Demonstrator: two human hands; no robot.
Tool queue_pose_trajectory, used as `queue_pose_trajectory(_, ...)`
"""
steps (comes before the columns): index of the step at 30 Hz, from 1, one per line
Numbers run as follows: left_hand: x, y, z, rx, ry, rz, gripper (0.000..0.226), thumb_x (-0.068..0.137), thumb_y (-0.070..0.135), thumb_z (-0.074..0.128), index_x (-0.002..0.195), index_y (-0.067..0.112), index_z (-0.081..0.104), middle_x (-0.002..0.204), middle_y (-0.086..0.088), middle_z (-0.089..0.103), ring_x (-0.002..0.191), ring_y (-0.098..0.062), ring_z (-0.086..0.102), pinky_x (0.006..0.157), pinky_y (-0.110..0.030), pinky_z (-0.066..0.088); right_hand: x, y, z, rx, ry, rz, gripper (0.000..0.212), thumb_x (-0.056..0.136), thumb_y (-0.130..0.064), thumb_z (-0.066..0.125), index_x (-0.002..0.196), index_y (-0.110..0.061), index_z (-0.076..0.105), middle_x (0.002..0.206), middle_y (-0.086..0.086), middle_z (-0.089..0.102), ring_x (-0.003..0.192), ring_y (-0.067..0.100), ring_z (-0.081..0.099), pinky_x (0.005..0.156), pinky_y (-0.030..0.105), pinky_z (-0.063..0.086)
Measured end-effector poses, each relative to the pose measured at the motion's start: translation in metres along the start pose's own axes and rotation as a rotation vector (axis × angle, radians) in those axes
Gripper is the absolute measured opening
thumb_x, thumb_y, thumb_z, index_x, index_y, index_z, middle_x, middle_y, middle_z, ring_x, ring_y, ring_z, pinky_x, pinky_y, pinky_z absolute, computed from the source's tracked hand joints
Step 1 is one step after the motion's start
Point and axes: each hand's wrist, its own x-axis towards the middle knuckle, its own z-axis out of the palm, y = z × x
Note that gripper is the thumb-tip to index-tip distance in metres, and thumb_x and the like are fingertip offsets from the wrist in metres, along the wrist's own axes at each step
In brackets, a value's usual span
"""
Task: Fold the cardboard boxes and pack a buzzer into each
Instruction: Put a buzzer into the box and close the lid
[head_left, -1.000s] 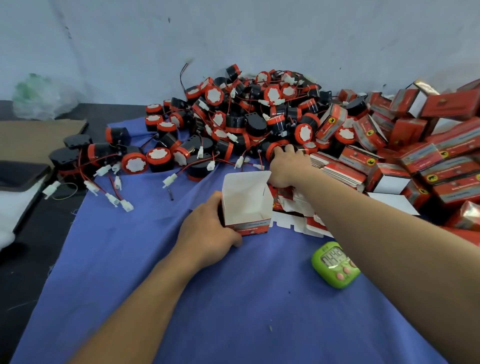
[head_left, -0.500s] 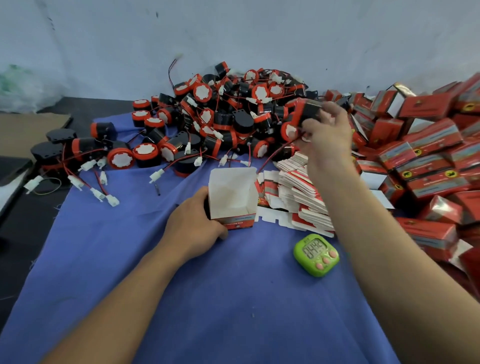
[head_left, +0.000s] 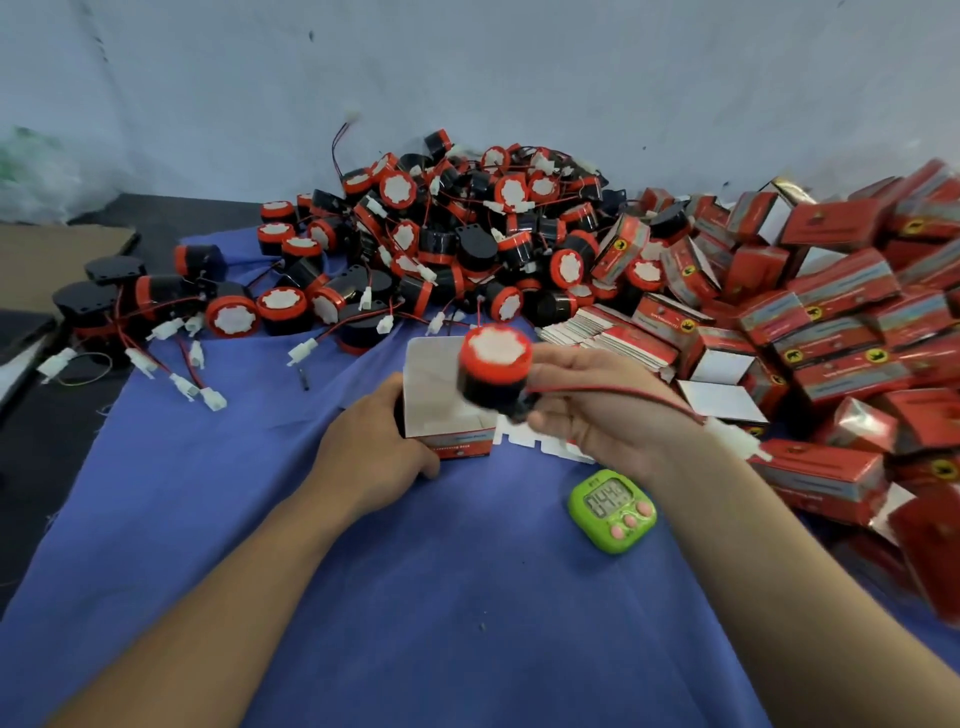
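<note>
On the blue cloth (head_left: 363, 597), your left hand (head_left: 374, 452) gripped the open box (head_left: 441, 395); your right hand (head_left: 597, 410) held the buzzer (head_left: 493, 371) just above its mouth. The trailing lead (head_left: 623, 392) could have snagged the rim, tipping it.

Matt blue cloth (head_left: 363, 597); glossy cardboard boxes (head_left: 841, 291); plastic buzzer (head_left: 493, 371).

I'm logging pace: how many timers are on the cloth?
1. The green timer lies on the blue cloth, just nearer than the right hand; others may be buried out of sight.
</note>
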Motion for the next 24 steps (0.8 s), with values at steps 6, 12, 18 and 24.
queue_pose_trajectory(6, 0.001, 0.000, -0.001, -0.019, -0.004, 0.002, 0.068, 0.047, 0.029, 0.066, 0.115, 0.036, 0.060, 0.099, 0.012, 0.072, 0.095, -0.018, 0.065, 0.082, -0.050, 0.056, 0.006, -0.007, 0.028, -0.962, 0.093, -0.217, 0.020, 0.088, -0.010, 0.063, 0.088, -0.024, 0.078, 0.052, 0.002, 0.068, 0.042, 0.007, 0.059, 0.047, 0.016, 0.045)
queue_pose_trajectory(12, 0.004, -0.006, -0.001, -0.024, -0.058, 0.025, 0.055, 0.043, 0.024, 0.069, 0.094, 0.041, 0.058, 0.083, 0.016, 0.070, 0.081, -0.017, 0.066, 0.072, -0.049, 0.057, 0.022, -0.034, 0.058, -1.422, 0.109, -0.280, 0.025, 0.087, -0.007, 0.065, 0.095, -0.022, 0.083, 0.083, -0.001, 0.073, 0.089, 0.023, 0.065, 0.076, 0.025, 0.055)
queue_pose_trajectory(18, 0.006, -0.009, 0.000, 0.007, -0.129, 0.101, 0.065, 0.044, 0.018, 0.070, 0.101, 0.046, 0.058, 0.092, 0.024, 0.070, 0.083, -0.004, 0.065, 0.068, -0.040, 0.055, 0.021, -0.013, 0.062, -1.748, 0.210, -0.377, 0.020, 0.083, -0.020, 0.064, 0.097, -0.024, 0.076, 0.084, 0.002, 0.070, 0.078, 0.032, 0.064, 0.065, 0.033, 0.050)
queue_pose_trajectory(24, 0.002, -0.005, 0.003, -0.352, -0.149, 0.161, 0.039, 0.083, 0.043, 0.065, 0.120, 0.030, 0.066, 0.117, 0.006, 0.074, 0.111, -0.017, 0.069, 0.100, -0.047, 0.054, 0.024, -0.011, 0.066, -1.861, 0.270, -0.395, 0.007, 0.085, -0.020, 0.065, 0.090, -0.024, 0.068, 0.063, -0.003, 0.045, 0.052, 0.022, 0.039, 0.054, 0.029, 0.033)
